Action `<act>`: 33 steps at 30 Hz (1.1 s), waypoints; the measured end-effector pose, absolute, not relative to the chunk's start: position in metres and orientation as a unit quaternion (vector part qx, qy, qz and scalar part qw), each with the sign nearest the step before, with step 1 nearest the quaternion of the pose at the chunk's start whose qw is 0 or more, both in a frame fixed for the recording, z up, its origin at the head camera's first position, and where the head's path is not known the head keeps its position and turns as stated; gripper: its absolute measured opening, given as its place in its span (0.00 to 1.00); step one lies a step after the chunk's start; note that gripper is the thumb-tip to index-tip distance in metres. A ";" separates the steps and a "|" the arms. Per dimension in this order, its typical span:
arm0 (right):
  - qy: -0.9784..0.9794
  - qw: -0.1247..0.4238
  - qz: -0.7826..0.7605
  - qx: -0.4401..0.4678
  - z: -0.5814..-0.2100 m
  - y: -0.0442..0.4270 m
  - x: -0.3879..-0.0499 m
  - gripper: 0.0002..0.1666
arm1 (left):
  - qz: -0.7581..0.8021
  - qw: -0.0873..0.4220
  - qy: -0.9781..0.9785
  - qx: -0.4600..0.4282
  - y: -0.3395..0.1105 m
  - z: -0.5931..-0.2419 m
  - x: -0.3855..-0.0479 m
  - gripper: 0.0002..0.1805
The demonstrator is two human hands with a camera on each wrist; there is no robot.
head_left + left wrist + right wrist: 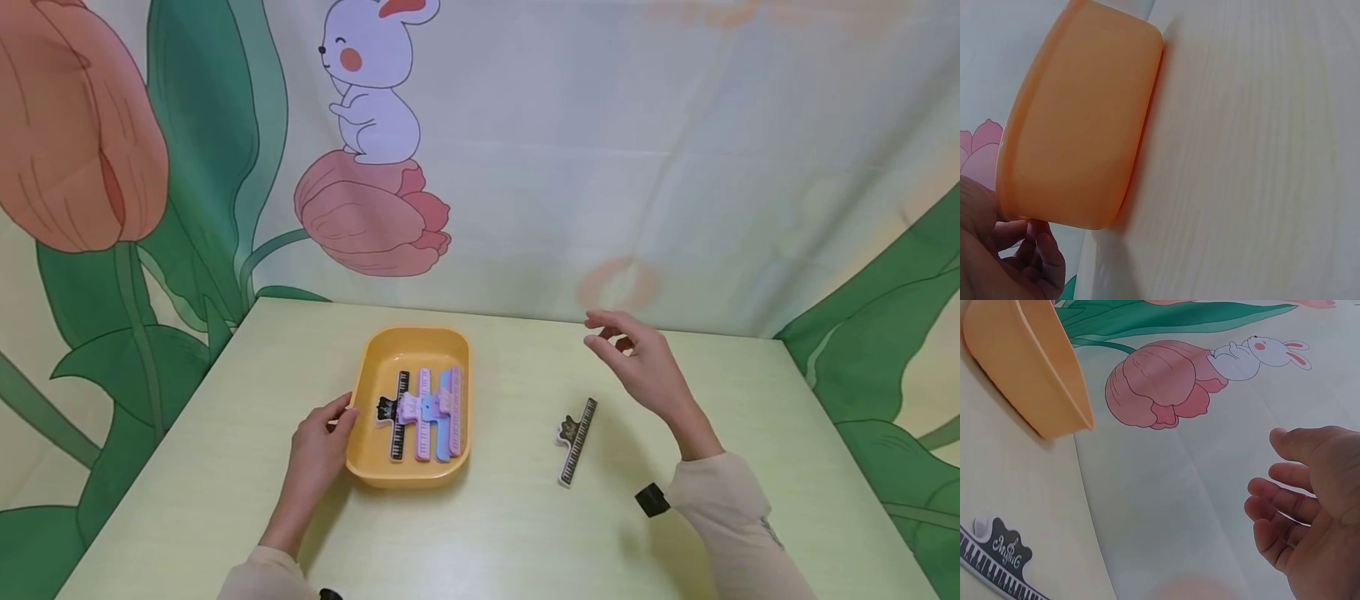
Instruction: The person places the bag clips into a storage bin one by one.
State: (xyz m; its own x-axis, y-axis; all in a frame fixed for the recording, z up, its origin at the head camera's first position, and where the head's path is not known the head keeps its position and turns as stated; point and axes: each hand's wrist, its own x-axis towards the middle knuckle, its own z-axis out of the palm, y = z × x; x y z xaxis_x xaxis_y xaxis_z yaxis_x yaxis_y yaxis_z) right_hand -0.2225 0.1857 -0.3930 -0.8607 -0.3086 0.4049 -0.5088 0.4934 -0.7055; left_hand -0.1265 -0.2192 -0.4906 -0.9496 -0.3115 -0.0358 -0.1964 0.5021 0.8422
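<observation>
My left hand [321, 442] grips the left rim of a yellow plastic tray [408, 477]. In the left wrist view its curled fingers [1047, 253] meet the tray's outer wall. Inside the tray lie several piano-key music clips side by side: a black one [400, 417], a pink-lilac one [423, 429], a blue one [443, 437] and a pink one [455, 408]. Another black music clip [577, 443] rests on the table, right of the tray. My right hand [641, 367] hovers above and beyond that clip, holding nothing, its fingers loosely bent.
The pale wooden table [517, 533] carries the tray and the loose clip. Behind its far edge hangs a cloth backdrop [525, 167] printed with tulips and a rabbit. Small black blocks [652, 500] sit at both wrists.
</observation>
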 end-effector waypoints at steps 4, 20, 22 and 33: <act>-0.862 0.121 0.438 0.227 -0.396 0.195 -0.221 0.22 | -0.476 0.059 -0.865 0.147 -0.220 -0.491 -0.127 0.25; -0.882 0.109 0.419 0.188 -0.413 0.216 -0.211 0.22 | -0.480 0.063 -0.864 0.141 -0.220 -0.493 -0.128 0.25; -0.885 0.103 0.417 0.180 -0.417 0.218 -0.210 0.22 | -0.481 0.061 -0.863 0.142 -0.220 -0.493 -0.128 0.25; -0.894 0.084 0.405 0.174 -0.448 0.218 -0.208 0.22 | -0.482 0.060 -0.862 0.146 -0.219 -0.492 -0.127 0.26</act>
